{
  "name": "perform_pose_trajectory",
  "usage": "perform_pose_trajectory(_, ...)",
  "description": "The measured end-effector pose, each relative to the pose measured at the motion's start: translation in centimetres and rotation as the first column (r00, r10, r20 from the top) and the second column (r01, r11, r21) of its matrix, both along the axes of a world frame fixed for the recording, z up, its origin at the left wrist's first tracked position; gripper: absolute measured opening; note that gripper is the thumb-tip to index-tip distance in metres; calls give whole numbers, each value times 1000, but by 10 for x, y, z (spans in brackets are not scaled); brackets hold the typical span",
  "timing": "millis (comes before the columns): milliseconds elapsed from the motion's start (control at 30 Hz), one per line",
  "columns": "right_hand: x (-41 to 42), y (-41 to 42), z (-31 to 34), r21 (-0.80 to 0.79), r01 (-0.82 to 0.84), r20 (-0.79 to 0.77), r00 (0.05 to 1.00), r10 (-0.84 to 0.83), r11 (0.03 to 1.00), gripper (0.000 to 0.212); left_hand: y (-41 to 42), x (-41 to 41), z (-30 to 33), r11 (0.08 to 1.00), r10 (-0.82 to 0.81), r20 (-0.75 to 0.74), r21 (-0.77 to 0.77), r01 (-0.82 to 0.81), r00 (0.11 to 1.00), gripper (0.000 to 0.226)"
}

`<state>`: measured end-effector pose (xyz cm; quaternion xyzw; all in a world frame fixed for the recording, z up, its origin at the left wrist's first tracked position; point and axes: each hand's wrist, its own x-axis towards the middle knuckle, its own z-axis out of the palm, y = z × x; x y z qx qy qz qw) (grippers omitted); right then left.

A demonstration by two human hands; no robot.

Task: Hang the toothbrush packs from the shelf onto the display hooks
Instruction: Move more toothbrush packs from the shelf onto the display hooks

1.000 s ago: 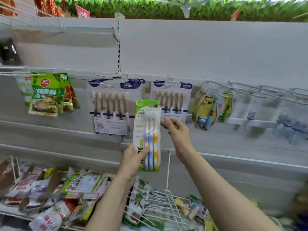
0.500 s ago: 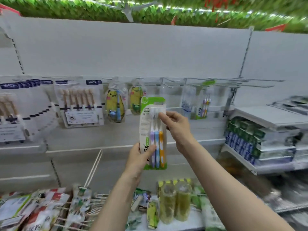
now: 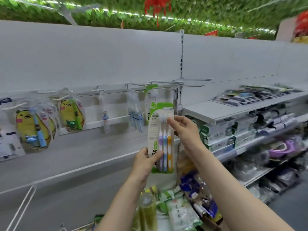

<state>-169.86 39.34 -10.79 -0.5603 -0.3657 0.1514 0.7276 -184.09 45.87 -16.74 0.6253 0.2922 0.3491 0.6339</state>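
Both hands hold one toothbrush pack (image 3: 161,139) upright in front of the display hooks (image 3: 168,84). The left hand (image 3: 146,161) grips its lower left edge, thumb across the front, while the right hand (image 3: 185,130) pinches its upper right edge. A matching hung pack (image 3: 149,97) shows just behind its top.

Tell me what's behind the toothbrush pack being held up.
Behind the held toothbrush pack, gripped by the left hand and right hand, a matching green pack hangs on a hook. Its lower part is covered.
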Motion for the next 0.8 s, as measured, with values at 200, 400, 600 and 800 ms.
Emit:
perform_pose_trajectory(200,65,18,16,30,43,23,999,-44,999,33,21,70,13,999,-32,39,25,31,999,12)
perform_pose_trajectory(400,102,52,28,24,6,77,997,-8,1000,43,53,112,20,999,-4,80,37,1,997,18)
perform_pose_trajectory(600,121,64,31,76,-26,94,995,19,997,26,74,131,16,996,-14,147,89,1,989,22)
perform_pose_trajectory(800,134,84,30,34,-49,80,996,46,998,26,89,143,13,995,-19,142,97,5,990,24)
